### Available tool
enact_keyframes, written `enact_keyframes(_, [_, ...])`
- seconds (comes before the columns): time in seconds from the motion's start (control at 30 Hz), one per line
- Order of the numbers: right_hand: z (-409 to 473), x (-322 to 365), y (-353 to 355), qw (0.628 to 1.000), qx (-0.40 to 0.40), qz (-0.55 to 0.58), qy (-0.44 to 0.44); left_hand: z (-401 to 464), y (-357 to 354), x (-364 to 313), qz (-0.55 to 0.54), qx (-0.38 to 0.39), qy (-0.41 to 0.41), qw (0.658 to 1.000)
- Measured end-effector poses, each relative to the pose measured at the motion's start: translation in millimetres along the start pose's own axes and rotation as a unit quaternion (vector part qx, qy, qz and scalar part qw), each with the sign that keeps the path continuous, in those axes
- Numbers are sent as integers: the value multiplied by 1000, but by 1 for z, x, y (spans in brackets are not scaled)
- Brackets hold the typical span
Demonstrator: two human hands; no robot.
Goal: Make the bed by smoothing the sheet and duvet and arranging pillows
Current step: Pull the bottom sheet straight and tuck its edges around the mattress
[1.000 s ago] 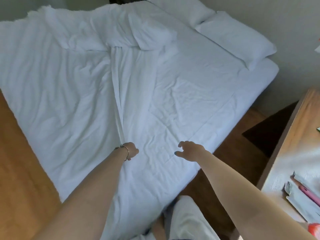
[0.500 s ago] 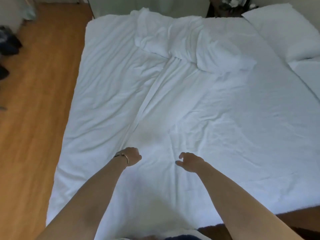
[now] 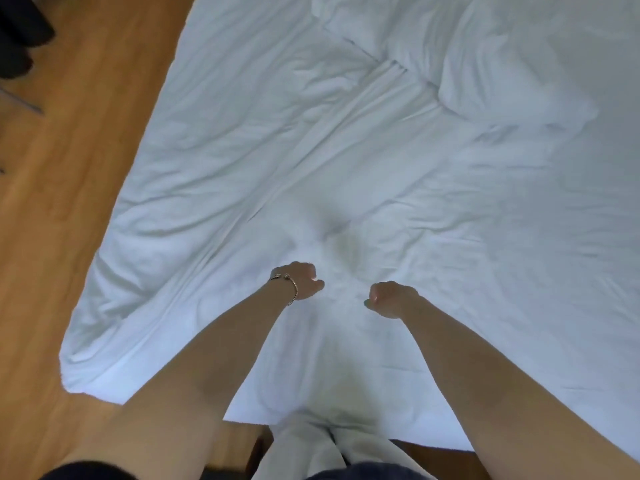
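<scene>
Both the left hand (image 3: pixel 302 280) and right hand (image 3: pixel 389 298) apparently grip the duvet (image 3: pixel 242 161), which stretches straight ahead

A white duvet (image 3: pixel 242 161) is lying rumpled across the bed, its far part bunching into folds, creases running toward the near edge.

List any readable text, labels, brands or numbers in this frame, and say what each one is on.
None. No text shows on the white duvet, the wood floor, the bracelet on the left hand or the right hand. The dark objects at top left are too blurred to show any.
</scene>
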State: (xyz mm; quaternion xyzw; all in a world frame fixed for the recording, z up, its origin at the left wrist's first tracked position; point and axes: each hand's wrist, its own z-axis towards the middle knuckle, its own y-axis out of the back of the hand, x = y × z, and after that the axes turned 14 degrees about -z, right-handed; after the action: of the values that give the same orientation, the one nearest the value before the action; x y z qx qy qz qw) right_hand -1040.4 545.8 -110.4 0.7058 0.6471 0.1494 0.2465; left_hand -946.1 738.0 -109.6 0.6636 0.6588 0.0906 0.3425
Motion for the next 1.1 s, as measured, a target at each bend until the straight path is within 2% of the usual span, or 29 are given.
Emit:
enact_keyframes(0.17, [49, -14, 46, 993, -54, 107, -24, 86, 81, -24, -45, -182, -78, 979])
enact_keyframes(0.23, [72, -21, 77, 982, -95, 164, -27, 122, 117, -33, -51, -246, -79, 965])
enact_keyframes(0.3, [91, -25, 105, 964, -125, 231, -30, 154, 138, -35, -67, -249, -25, 966])
enact_keyframes(0.4, [102, -28, 126, 949, -139, 282, -13, 187, 138, -28, -130, -193, 89, 968])
enact_keyframes(0.43, [102, -29, 127, 953, -142, 269, -6, 196, 134, -26, -180, -183, 99, 962])
enact_keyframes(0.5, [103, -34, 126, 954, -178, 242, -8, 201, 127, -24, -249, -169, 56, 952])
enact_keyframes(0.53, [101, -39, 127, 949, -213, 231, -18, 197, 123, -24, -229, -171, 21, 958])
enact_keyframes(0.63, [101, -62, 133, 935, -308, 165, -64, 172, 109, -34, -45, -234, -83, 968])
enact_keyframes(0.7, [104, -80, 141, 939, -308, 140, -67, 156, 97, -49, 16, -271, -141, 952])
enact_keyframes(0.73, [106, -88, 145, 942, -297, 143, -61, 150, 89, -59, 0, -268, -155, 951])
enact_keyframes(0.8, [106, -99, 150, 947, -297, 112, -42, 143, 67, -81, -108, -211, -176, 956])
enact_keyframes(0.9, [106, -117, 154, 930, -351, -103, -40, 114, 12, -95, -222, -108, -241, 939])
enact_keyframes(1.0, [109, -154, 160, 917, -304, -258, -25, 52, -46, -80, -261, -46, -277, 924])
enact_keyframes(1.1, [114, -182, 170, 894, -255, -366, 54, -1, -87, -56, -229, -29, -252, 940])
